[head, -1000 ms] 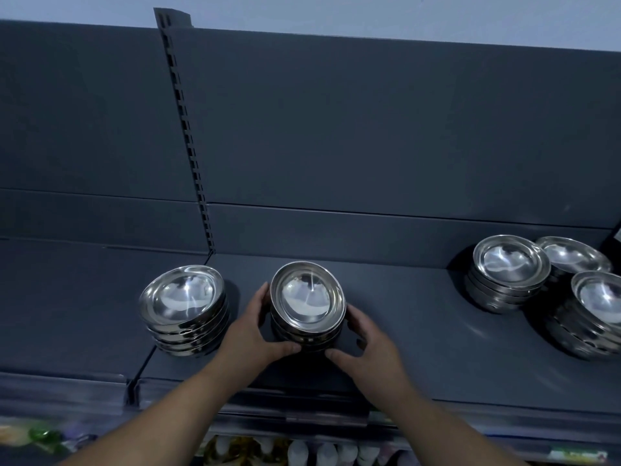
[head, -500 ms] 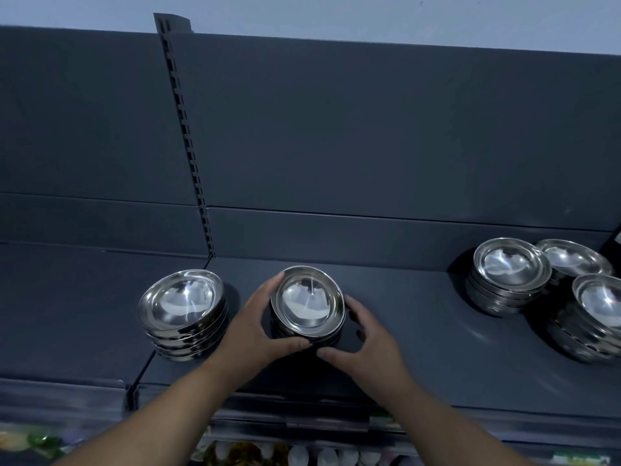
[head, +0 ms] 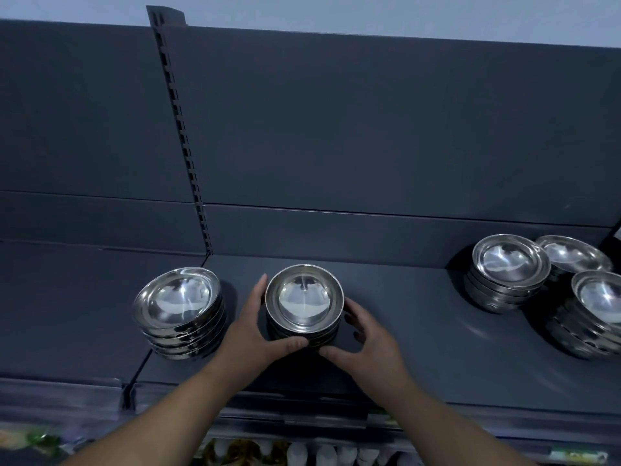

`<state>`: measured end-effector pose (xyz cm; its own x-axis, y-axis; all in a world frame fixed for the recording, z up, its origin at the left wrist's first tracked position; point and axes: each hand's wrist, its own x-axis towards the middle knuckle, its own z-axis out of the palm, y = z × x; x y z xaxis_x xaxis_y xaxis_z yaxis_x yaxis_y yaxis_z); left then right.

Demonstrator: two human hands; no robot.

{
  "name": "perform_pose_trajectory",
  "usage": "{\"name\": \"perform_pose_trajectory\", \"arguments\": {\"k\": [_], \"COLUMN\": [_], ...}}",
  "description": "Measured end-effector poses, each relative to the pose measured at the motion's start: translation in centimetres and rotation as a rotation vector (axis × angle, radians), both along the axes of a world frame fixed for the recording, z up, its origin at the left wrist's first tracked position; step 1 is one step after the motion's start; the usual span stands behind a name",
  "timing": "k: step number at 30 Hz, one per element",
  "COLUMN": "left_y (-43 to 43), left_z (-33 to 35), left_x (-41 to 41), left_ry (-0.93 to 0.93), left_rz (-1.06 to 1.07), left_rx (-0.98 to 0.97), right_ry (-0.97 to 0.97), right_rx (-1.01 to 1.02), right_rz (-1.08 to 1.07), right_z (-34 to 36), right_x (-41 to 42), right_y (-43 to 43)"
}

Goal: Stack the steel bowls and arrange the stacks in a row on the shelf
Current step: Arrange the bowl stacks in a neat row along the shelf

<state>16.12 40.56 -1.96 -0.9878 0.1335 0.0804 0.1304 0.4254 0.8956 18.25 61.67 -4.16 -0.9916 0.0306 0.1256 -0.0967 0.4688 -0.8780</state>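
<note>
A dark back panel rises behind the shelf, split by a slotted upright that meets the shelf's back edge left of centre.

At the shelf's right end stand three stacks of steel bowls. The inner stack sits near the back edge. The back stack is just beside it against the panel. The outer stack is nearer the front and is cut off by the picture's edge.

The left stack stands on the seam between two shelf boards, towards the front edge, and seems to lean a little leftwards.

The middle stack stands just right of it with a small gap between them, well apart from the three stacks at the right end. It is about midway between the back and front edges. Its bowls are nested with their mouths facing up. They are round, so the only long axis is the stack's own, which stands upright. Left and middle stacks line up along the shelf's length.

Both hands grasp the middle stack. The left hand wraps its left side, fingers up along the wall and thumb across the front near the base. The right hand cups the right side with curled fingers, its thumb at the front base close to the left thumb.

Below the front edge, blurred packaged goods show.
</note>
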Motion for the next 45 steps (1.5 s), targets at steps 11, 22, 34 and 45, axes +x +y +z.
{"name": "perform_pose_trajectory", "arguments": {"k": [11, 22, 34, 45], "left_y": [-0.2, -0.1, -0.2, -0.4], "left_z": [-0.2, -3.8, -3.7, -3.3], "left_x": [-0.6, 0.7, 1.2, 1.2], "left_ry": [-0.033, -0.099, -0.062, -0.066], "left_rz": [-0.012, 0.025, 0.026, -0.004], "left_rx": [0.003, 0.033, 0.044, 0.023], "right_ry": [-0.033, -0.171, -0.096, -0.09], "right_rx": [0.006, 0.068, -0.052, -0.1], "right_rz": [-0.008, 0.081, -0.014, -0.042], "right_z": [-0.4, -1.6, -1.4, -1.4], "right_x": [-0.1, -0.3, 0.8, 0.8], "right_y": [0.1, 0.2, -0.5, -0.8]}}
